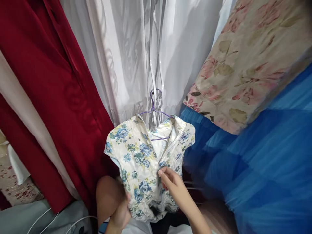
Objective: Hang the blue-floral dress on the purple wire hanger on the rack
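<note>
A cream top with blue flowers and cap sleeves hangs in front of me on a purple wire hanger. Its V-shaped neck opening faces me, and the lower part is bunched toward my lap. My right hand pinches the front edge of the top just below the V, thumb and fingertips together. At the lower left side of the top, my left hand grips the fabric, its fingers partly hidden behind it. The hanger's hook meets a white curved metal piece.
Red cloth hangs at left, beside white curtain-like fabric. On the right are a pink floral cloth and blue tulle. White cables run over grey fabric at lower left. A bare knee is near my left hand.
</note>
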`<state>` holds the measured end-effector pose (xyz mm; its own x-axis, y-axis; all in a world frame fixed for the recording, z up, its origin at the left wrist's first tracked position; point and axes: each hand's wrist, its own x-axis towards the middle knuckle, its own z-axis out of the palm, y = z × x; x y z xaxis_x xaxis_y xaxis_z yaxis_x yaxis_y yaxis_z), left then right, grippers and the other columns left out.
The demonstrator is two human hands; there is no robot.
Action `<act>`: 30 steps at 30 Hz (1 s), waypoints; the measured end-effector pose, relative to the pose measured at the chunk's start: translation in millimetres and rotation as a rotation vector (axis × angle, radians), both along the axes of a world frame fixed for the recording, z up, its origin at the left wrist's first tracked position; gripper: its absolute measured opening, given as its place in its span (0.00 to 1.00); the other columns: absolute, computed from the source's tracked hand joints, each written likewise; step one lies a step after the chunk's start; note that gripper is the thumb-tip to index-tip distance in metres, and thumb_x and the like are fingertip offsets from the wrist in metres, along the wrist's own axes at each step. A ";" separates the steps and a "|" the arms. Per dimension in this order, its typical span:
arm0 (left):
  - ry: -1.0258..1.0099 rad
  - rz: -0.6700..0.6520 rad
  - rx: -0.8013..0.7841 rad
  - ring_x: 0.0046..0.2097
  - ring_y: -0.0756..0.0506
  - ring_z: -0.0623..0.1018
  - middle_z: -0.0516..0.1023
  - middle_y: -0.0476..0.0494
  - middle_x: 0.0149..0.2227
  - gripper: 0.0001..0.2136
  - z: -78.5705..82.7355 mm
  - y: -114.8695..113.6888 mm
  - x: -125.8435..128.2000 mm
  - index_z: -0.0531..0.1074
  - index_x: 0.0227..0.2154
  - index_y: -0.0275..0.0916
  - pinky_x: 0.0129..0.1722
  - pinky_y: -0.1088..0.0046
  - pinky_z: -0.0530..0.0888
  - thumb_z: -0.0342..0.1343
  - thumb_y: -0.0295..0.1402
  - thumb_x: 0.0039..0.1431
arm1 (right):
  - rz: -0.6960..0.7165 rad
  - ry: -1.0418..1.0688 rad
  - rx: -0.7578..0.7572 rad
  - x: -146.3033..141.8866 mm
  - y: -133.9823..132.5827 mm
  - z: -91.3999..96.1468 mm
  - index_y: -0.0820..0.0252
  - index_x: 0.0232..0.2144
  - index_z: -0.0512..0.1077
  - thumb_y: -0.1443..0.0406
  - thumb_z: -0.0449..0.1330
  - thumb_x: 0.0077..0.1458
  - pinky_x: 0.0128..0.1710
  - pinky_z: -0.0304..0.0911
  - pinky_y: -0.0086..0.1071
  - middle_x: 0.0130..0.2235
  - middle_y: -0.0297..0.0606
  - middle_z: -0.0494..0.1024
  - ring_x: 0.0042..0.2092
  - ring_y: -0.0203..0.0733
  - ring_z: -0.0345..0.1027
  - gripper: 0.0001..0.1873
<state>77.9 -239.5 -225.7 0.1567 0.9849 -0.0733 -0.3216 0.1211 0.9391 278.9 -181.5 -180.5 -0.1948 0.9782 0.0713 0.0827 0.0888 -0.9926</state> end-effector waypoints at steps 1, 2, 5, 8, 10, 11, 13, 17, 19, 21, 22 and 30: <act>-0.008 0.026 -0.035 0.61 0.33 0.69 0.77 0.40 0.53 0.33 -0.7 6.6 1.1 0.73 0.54 0.48 0.62 0.52 0.66 0.63 0.58 0.45 | 0.006 0.011 0.004 -5.2 2.2 2.3 0.59 0.28 0.67 0.47 0.54 0.60 0.24 0.49 0.28 0.20 0.27 0.60 0.23 0.34 0.54 0.22; -0.005 0.058 -0.068 0.62 0.33 0.69 0.78 0.41 0.53 0.35 -0.6 10.7 3.5 0.72 0.55 0.49 0.63 0.54 0.65 0.67 0.55 0.42 | 0.007 0.020 0.001 -8.8 3.6 3.3 0.58 0.27 0.66 0.47 0.55 0.59 0.23 0.47 0.28 0.19 0.26 0.59 0.22 0.33 0.51 0.22; 0.052 0.178 -0.119 0.62 0.34 0.69 0.77 0.43 0.54 0.36 1.8 12.3 15.5 0.69 0.58 0.50 0.65 0.57 0.63 0.70 0.45 0.43 | -0.060 0.008 0.011 -9.7 4.8 1.4 0.58 0.25 0.64 0.47 0.56 0.58 0.22 0.44 0.28 0.19 0.26 0.57 0.21 0.33 0.49 0.22; 0.031 0.258 -0.128 0.60 0.32 0.71 0.78 0.39 0.53 0.38 3.5 9.9 26.8 0.70 0.58 0.46 0.64 0.53 0.64 0.71 0.42 0.39 | -0.124 -0.059 0.027 -3.5 5.9 -1.2 0.58 0.22 0.62 0.47 0.56 0.58 0.24 0.49 0.29 0.19 0.29 0.62 0.22 0.34 0.54 0.24; 0.004 0.261 -0.136 0.59 0.30 0.71 0.79 0.36 0.51 0.39 4.2 9.5 30.8 0.71 0.56 0.42 0.63 0.50 0.64 0.72 0.42 0.37 | -0.118 -0.092 0.030 -1.8 8.9 -1.3 0.58 0.21 0.62 0.47 0.56 0.58 0.24 0.51 0.29 0.18 0.30 0.65 0.22 0.35 0.57 0.24; -0.001 0.256 -0.137 0.59 0.29 0.71 0.79 0.35 0.51 0.38 4.9 9.6 31.6 0.72 0.55 0.42 0.63 0.50 0.64 0.72 0.42 0.36 | -0.105 -0.092 0.028 -2.3 11.2 -1.4 0.58 0.21 0.63 0.47 0.56 0.58 0.24 0.52 0.29 0.18 0.30 0.66 0.22 0.35 0.58 0.24; 0.007 0.252 -0.134 0.59 0.28 0.71 0.79 0.34 0.50 0.37 7.1 9.8 30.9 0.74 0.53 0.43 0.62 0.51 0.64 0.72 0.43 0.35 | -0.083 -0.065 0.021 -5.2 16.1 -2.4 0.58 0.22 0.63 0.48 0.56 0.58 0.23 0.52 0.28 0.18 0.30 0.65 0.21 0.35 0.57 0.23; 0.038 0.253 -0.138 0.59 0.29 0.72 0.80 0.36 0.48 0.35 11.2 8.2 23.9 0.75 0.53 0.44 0.63 0.52 0.64 0.72 0.42 0.36 | -0.083 0.011 -0.011 -10.8 19.4 -9.4 0.57 0.23 0.62 0.50 0.57 0.57 0.22 0.50 0.28 0.18 0.27 0.61 0.21 0.33 0.54 0.20; 0.037 0.239 -0.151 0.58 0.29 0.73 0.81 0.37 0.47 0.34 11.1 6.3 20.8 0.75 0.53 0.42 0.62 0.50 0.65 0.71 0.41 0.37 | -0.073 0.040 -0.004 -12.2 16.4 -11.8 0.58 0.27 0.64 0.51 0.58 0.57 0.23 0.52 0.28 0.19 0.27 0.62 0.22 0.34 0.56 0.18; 0.038 0.225 -0.160 0.56 0.29 0.75 0.81 0.37 0.46 0.33 9.5 4.7 20.1 0.75 0.52 0.39 0.62 0.49 0.65 0.71 0.41 0.39 | -0.059 0.038 0.020 -13.2 12.3 -10.9 0.58 0.31 0.66 0.51 0.58 0.57 0.25 0.53 0.28 0.20 0.27 0.62 0.24 0.35 0.57 0.16; 0.040 0.225 -0.159 0.56 0.29 0.75 0.81 0.36 0.47 0.33 8.3 4.3 20.8 0.75 0.52 0.38 0.61 0.49 0.66 0.71 0.40 0.39 | -0.051 0.021 0.035 -13.6 10.7 -9.2 0.58 0.32 0.66 0.52 0.58 0.58 0.25 0.53 0.28 0.21 0.27 0.62 0.24 0.36 0.56 0.16; 0.127 0.600 0.048 0.51 0.34 0.78 0.80 0.37 0.47 0.32 -7.0 26.9 21.9 0.71 0.52 0.38 0.52 0.58 0.74 0.70 0.40 0.41 | -0.038 0.013 -0.019 -0.5 7.8 -4.4 0.57 0.26 0.61 0.57 0.55 0.60 0.22 0.42 0.28 0.20 0.25 0.55 0.22 0.32 0.46 0.14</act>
<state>99.9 -212.6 -232.7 -0.4336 0.9011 -0.0085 -0.2057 -0.0898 0.9745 278.4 -173.7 -184.9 -0.1563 0.9862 0.0550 0.0730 0.0670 -0.9951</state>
